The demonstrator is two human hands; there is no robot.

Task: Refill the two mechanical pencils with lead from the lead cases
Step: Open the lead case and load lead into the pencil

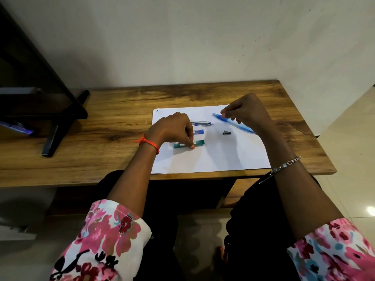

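A white sheet of paper (219, 155) lies on the wooden table (113, 142). My left hand (172, 128) reaches down and pinches the green lead case (198, 142) lying on the paper. Just behind it sit a blue lead case (198, 132) and a silver mechanical pencil (202, 123). A blue mechanical pencil (233, 123) lies slanted under my right hand (247, 112), which hovers above it with fingertips pinched together; whether it holds a lead is too small to see. A small dark cap (226, 132) rests on the paper between the hands.
A dark monitor stand (60, 126) occupies the table's left part, with a dark screen above it. A pale wall (182, 47) rises right behind the table. The table's right end (324, 159) borders a tiled floor.
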